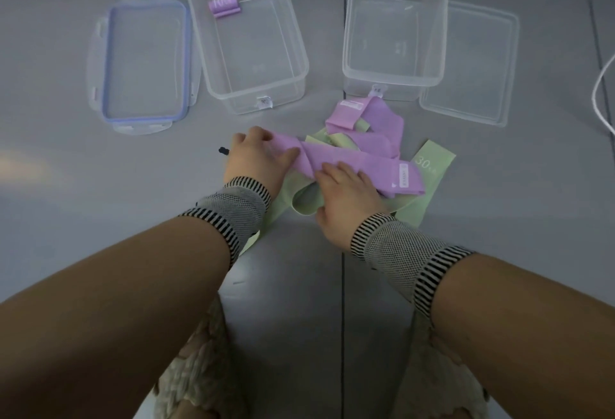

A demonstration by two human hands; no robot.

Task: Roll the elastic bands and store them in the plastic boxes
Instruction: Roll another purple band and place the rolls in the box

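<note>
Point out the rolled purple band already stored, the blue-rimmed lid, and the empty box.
rolled purple band (224, 6): head view, middle of the roll.
blue-rimmed lid (143, 62): head view, clear centre panel.
empty box (389, 80): head view, near rim.

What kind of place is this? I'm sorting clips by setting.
Probably a plain indoor worktable set up for a sorting job: two clear boxes, their lids laid beside them, a pile of elastic bands.
</note>
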